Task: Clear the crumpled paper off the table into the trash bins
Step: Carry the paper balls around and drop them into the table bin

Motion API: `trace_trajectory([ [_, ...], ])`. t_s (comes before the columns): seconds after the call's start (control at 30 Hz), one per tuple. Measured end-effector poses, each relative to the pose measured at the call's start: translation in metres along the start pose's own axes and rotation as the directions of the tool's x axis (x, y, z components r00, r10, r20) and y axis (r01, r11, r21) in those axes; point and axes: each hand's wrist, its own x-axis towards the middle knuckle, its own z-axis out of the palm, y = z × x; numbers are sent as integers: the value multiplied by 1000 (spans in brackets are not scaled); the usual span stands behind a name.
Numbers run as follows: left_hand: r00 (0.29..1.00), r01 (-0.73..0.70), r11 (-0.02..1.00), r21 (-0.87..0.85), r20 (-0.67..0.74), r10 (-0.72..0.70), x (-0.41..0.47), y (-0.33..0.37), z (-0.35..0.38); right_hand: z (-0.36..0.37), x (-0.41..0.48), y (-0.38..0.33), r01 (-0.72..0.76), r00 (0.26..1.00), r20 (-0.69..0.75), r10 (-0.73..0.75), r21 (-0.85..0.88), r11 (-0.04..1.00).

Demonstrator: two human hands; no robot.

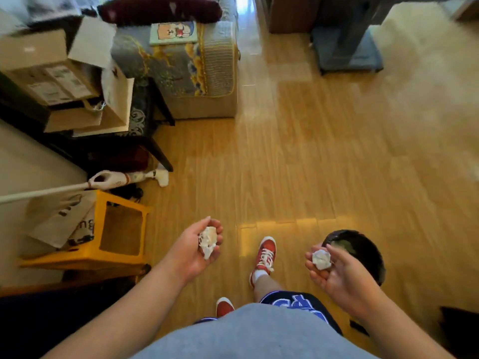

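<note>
Left hand [197,244]: my fingers cup a paper wad [208,240].
Right hand [334,270]: I grip a paper ball [321,259] over the bin [363,252].

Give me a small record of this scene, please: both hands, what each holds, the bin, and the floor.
left hand: cupped around a paper ball
right hand: holds a smaller paper wad
bin: dark, round, on the floor just beyond the right hand, partly hidden by it
floor: wood, no loose paper seen
task state: neither piece dropped yet
</note>
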Motion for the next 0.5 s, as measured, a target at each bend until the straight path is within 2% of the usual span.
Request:
trace_trajectory([
  [0.27,999,-1,999,46,43,-1,90,84,112,0,63,-118,-10,998,-57,11,20,1000],
  [0.5,1000,18,1000,12,22,-18,140,137,144,59,125,-218,16,1000,10,-16,2,1000],
])
